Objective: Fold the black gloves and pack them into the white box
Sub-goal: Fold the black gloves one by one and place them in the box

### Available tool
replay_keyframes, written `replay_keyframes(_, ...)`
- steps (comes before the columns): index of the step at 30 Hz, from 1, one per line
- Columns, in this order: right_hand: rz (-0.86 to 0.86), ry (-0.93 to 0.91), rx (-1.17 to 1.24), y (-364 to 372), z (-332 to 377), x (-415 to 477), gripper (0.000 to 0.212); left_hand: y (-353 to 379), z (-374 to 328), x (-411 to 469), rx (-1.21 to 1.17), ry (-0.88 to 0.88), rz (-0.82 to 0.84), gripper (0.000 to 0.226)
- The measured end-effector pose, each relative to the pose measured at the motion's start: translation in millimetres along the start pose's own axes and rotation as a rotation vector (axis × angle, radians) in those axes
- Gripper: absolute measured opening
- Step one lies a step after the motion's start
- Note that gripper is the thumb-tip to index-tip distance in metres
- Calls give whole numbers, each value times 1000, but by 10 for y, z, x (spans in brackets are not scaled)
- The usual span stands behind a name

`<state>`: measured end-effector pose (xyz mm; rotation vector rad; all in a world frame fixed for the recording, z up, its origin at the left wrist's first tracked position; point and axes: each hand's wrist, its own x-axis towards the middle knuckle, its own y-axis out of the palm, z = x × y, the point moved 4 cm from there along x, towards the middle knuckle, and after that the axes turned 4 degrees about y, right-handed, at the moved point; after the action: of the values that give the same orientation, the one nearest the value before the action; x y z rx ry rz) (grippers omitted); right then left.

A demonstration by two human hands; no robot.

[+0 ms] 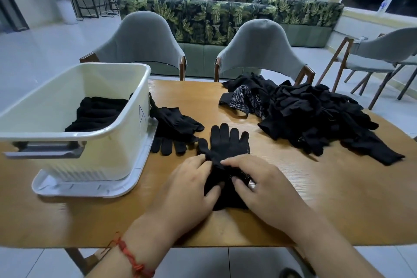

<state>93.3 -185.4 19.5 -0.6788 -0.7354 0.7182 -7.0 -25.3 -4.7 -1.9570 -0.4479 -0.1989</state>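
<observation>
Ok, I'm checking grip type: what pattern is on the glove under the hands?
Black with small white dots; the glove shows best in the head view.

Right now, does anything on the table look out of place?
Nothing is damaged. Only the heap of gloves at the right is untidy, close to the table edge, and stray gloves lie beside the white box.

Left grip [189, 187], right grip [264, 189] on glove [228, 142]

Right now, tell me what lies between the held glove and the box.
Only loose gloves on the table, beside the box. The left hand and right hand pinch the glove; the box top is open.
</observation>
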Motion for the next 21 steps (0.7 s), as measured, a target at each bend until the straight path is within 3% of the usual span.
replay_keyframes(4,34,-15,-152,102,-51,-8,40,-37,87,19,-19,-91,-51,67)
replay_keyframes(11,-68,-40,-143,-59,8,-16,32,-67,150,3,-78,-162,-66,100)
replay_keyframes(21,-12,-29,-152,-95,12,-81,37,-99,108,4,-58,-124,-89,95)
